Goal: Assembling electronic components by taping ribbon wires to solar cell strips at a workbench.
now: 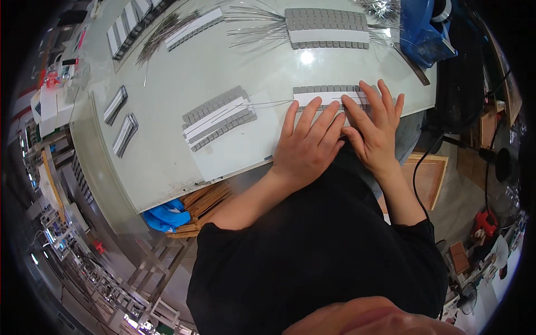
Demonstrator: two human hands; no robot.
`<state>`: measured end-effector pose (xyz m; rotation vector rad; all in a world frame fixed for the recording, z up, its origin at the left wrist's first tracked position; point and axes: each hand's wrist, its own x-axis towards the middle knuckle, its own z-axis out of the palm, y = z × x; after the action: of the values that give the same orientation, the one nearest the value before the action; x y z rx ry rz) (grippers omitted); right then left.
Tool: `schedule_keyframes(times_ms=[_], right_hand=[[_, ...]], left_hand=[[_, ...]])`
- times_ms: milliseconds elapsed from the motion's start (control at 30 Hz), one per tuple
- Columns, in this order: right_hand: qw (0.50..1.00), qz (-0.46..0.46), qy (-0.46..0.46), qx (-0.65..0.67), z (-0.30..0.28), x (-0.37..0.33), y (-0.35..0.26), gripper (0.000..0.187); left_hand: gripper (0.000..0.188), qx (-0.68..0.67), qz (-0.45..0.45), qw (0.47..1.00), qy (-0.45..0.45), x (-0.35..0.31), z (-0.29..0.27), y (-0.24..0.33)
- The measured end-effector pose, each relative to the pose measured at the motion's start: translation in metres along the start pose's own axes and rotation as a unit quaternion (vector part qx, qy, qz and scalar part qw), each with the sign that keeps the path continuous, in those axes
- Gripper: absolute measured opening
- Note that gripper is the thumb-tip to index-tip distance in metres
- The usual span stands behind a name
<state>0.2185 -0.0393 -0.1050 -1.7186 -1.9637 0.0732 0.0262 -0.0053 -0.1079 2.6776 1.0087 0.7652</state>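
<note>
Both hands lie over a grey segmented strip with a white band (318,89) near the table's front edge. My left hand (306,139) has its fingers stretched out, their tips on the white band. Beside it, my right hand (377,125) spreads its fingers over the strip's right end, hiding part of it. Thin wires (273,103) run leftward from under my left fingertips to a stack of similar grey strips (219,116). That stack rests tilted on a white sheet (234,156), and thin lines lie along its white band.
At the far side stand a bigger stack of grey strips (326,22) with loose wires and a blue tape dispenser (421,33). A dark flat tool (412,64) lies near it. Two small strip bundles (125,134) are at left. More strips (195,28) lie at the back left.
</note>
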Motion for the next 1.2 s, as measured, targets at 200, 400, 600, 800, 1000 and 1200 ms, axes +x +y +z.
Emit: schedule_keyframes(times_ms=[200,400,600,800,1000,1200], right_hand=[[1.000,-0.001,-0.003,-0.005,0.000,-0.002,0.002,0.044],[1.000,-0.009,0.005,-0.005,0.003,-0.001,0.004,0.043],[1.000,-0.016,-0.006,-0.002,0.002,0.001,0.002,0.043],[0.980,-0.038,0.055,0.187,-0.005,0.049,-0.023,0.036],[0.978,-0.134,-0.144,0.070,0.007,0.120,-0.077,0.027],[0.983,-0.094,-0.156,-0.032,0.011,0.111,-0.062,0.018]], left_hand=[[0.052,-0.014,-0.013,1.000,-0.019,0.005,-0.004,0.002],[0.051,-0.006,-0.019,0.999,-0.032,0.008,-0.005,0.002],[0.051,-0.011,-0.028,0.999,-0.015,0.007,-0.007,0.001],[0.049,0.009,-0.007,1.000,0.018,0.001,-0.004,0.002],[0.056,-0.076,-0.010,0.996,0.043,-0.010,0.013,-0.002],[0.053,-0.008,0.021,0.999,0.026,0.002,0.002,0.000]])
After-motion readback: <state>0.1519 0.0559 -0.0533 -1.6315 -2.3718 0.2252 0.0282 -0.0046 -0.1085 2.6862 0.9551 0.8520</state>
